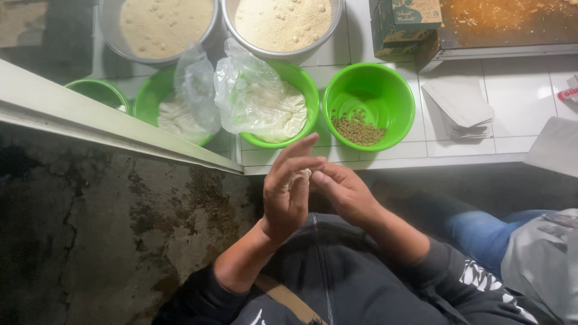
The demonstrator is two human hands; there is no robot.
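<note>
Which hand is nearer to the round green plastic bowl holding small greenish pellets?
Right. The right hand lies just below the round green plastic bowl; the left hand is below it too, but farther to the left.

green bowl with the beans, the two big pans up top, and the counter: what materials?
Green bowl: looks like glossy moulded plastic, uniform bright colour. Pans: probably metal, thin grey reflective rims. Counter: glazed white ceramic tile, by its grout lines and sheen.

A small pale lump of dough point(305, 175) sits pinched between both hands' fingertips, mostly hidden.
</note>
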